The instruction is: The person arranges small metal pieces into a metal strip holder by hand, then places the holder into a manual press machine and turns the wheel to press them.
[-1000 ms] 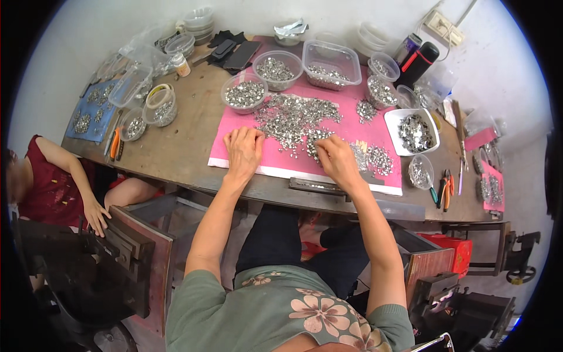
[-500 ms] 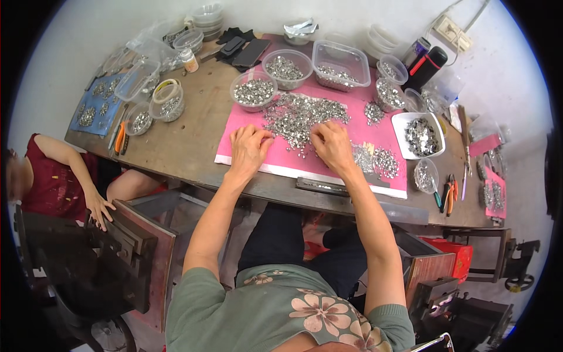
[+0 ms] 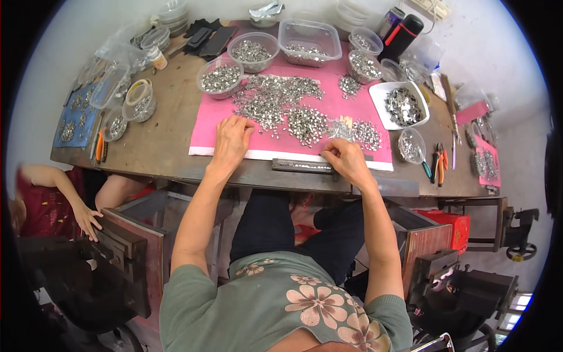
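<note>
My left hand (image 3: pixel 231 141) rests on the pink mat (image 3: pixel 346 108) with its fingers curled in, thumb and fingertips together at the near left side of a loose heap of small silvery metal pieces (image 3: pixel 267 100). What it pinches, if anything, is too small to make out. My right hand (image 3: pixel 347 159) is closed over the mat's near edge, fingertips at the right end of a narrow black bar (image 3: pixel 287 165). A row of tiny shiny pieces lies along that bar. Between my hands sits a second silvery pile (image 3: pixel 307 126), with flat thin pieces (image 3: pixel 340 130) to its right.
Clear tubs (image 3: pixel 253 51) of metal pieces line the mat's far side. To the right are a white dish (image 3: pixel 400 105), a small cup (image 3: pixel 411 145), pliers (image 3: pixel 438 164) and a black flask (image 3: pixel 403 38). Another person's hand (image 3: pixel 88 222) is at far left.
My right hand has moved from the pile's near right side back to the black bar, uncovering the pile. My left hand stays curled by the heap. The whole view has shifted.
</note>
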The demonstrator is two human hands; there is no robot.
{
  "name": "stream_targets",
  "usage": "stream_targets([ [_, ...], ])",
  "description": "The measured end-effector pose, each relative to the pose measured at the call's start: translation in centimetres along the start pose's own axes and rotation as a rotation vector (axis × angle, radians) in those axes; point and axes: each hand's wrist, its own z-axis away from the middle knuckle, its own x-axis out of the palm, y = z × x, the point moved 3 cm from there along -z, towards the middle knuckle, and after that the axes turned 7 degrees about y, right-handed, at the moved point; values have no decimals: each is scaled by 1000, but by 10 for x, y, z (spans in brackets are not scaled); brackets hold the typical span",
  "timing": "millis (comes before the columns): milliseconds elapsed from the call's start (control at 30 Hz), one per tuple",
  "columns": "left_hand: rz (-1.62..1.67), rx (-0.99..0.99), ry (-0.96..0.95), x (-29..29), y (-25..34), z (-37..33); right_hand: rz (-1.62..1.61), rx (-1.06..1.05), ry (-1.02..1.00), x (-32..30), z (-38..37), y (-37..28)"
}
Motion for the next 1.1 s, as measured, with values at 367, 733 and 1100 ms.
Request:
stream_targets([
  [367,576,-222,-181,16,83,24,-30,-85,-64,0,-6,-8],
  [733,398,136,-93,25,111,36,-241,36,117,6,22,-21],
  [1100,355,179,-100,25,116,36,-175,-158,269,25,42,-31],
])
